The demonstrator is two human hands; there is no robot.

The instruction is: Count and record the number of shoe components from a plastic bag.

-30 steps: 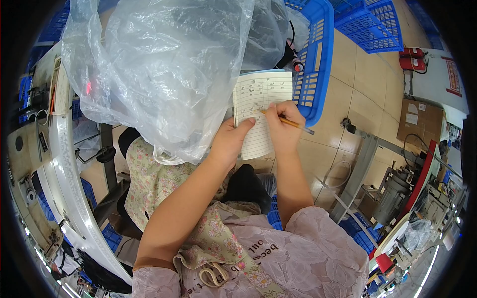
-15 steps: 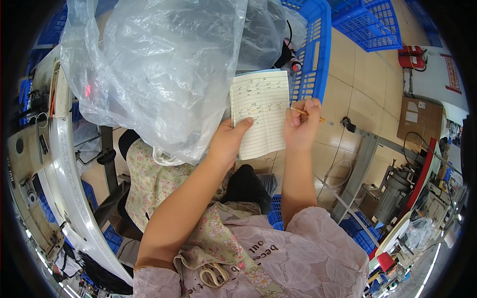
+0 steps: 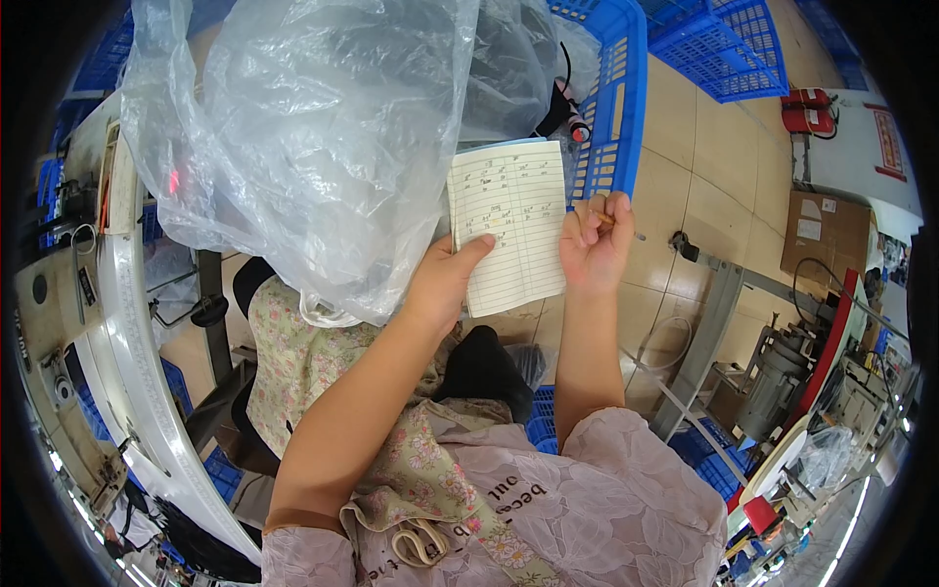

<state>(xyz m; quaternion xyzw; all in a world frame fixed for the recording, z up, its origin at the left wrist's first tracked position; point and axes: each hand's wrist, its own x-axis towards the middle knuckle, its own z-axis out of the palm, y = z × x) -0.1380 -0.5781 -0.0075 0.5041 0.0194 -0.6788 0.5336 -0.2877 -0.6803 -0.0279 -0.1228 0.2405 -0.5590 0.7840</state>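
My left hand (image 3: 448, 277) grips a lined notebook (image 3: 518, 259) by its left edge, the thumb lying on the page and the other fingers hidden behind it. Handwritten notes fill the upper half of the page. Just right of the notebook, my right hand (image 3: 595, 245) is closed round a thin yellowish pencil or pen (image 3: 606, 218), most of it covered by the fingers. A large clear plastic bag (image 3: 323, 127) bulges beyond and to the left of my left hand. Behind the notebook, a blue plastic basket (image 3: 629, 117) holds the bag and some dark, red-tipped item (image 3: 579, 130).
At left stands a worktable with a metal edge (image 3: 125, 323). More blue crates (image 3: 729, 49) sit at the far right on the tiled floor. A cardboard box (image 3: 827, 235), red fire extinguishers (image 3: 808, 112) and a machine with a motor (image 3: 782, 367) line the right side.
The notebook has shifted slightly left. In my right hand the pencil or pen has turned, pulled in among the fingers and away from the page edge.
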